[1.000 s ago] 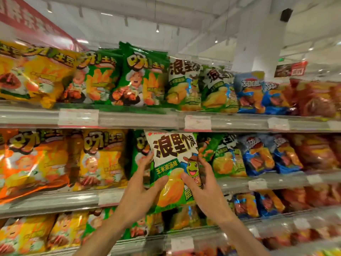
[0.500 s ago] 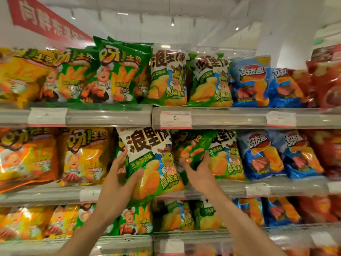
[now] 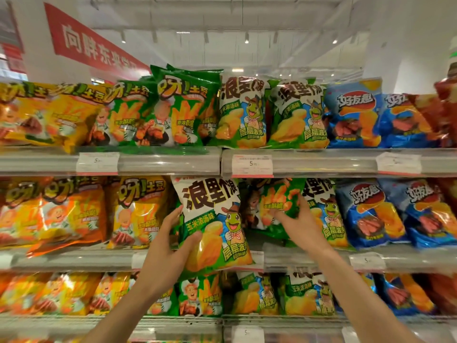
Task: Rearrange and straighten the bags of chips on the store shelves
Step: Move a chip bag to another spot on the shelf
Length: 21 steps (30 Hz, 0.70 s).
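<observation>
We see a white-and-green chip bag [image 3: 212, 226] held in front of the middle shelf [image 3: 74, 259], just left of centre. Its upper half is white with large dark lettering, its lower half green with a cartoon frog in a cowboy hat and golden ridged chips. The bag stands upright with its long axis nearly vertical, its top leaning a little to the left, its printed face turned towards us and its bottom edge hanging over the shelf's front rail. Our left hand [image 3: 173, 246] grips the bag's left edge, the fingers curled behind it and the thumb pressed across the front near the lower middle, the forearm rising from the lower left. Our right hand [image 3: 294, 219] reaches up from the lower right into the gap beside the bag and pinches a green chip bag [image 3: 274, 206] set further back on the same shelf, fingers curled round its right side and the thumb against its front; that bag sits tilted and looks crumpled. To its right stands a second frog bag [image 3: 326, 214], then blue bags [image 3: 371, 214]. Yellow and orange bags [image 3: 138, 211] fill the shelf's left side.
</observation>
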### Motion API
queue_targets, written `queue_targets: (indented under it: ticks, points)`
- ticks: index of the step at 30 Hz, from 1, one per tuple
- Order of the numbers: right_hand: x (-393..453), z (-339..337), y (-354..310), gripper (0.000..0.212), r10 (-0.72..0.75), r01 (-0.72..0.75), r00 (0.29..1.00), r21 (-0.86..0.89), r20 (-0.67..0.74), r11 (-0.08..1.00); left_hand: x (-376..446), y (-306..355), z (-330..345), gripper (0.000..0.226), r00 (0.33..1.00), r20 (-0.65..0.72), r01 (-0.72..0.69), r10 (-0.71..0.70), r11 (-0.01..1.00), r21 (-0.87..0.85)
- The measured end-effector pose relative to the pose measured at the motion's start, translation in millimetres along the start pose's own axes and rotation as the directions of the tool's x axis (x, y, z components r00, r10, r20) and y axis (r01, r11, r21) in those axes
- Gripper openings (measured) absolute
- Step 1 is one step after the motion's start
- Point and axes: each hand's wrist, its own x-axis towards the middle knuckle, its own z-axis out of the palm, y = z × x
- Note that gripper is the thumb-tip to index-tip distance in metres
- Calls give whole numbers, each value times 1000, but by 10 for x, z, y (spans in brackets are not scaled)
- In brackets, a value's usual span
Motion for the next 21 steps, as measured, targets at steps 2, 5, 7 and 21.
queue_targets:
  ticks: [2, 5, 7, 21]
  points:
    - [-23, -205, 22, 87, -11, 11, 1000, -9, -25, 1000, 25, -17, 31, 62, 1000, 15, -8, 8, 999, 33]
    - [-111, -474, 109, 78, -12, 12, 999, 0, -40, 1000, 86, -17, 134, 66, 999, 30, -37, 34, 997, 75]
    - [-204, -642, 179, 76, 6, -5, 999, 23, -46, 1000, 147, -10, 234, 67, 997, 40, -71, 66, 990, 125]
    - [-593, -1417, 514, 59, -24, 25, 997, 27, -69, 999, 517, 2, 1211, 73, 986, -44, -135, 163, 916, 377]
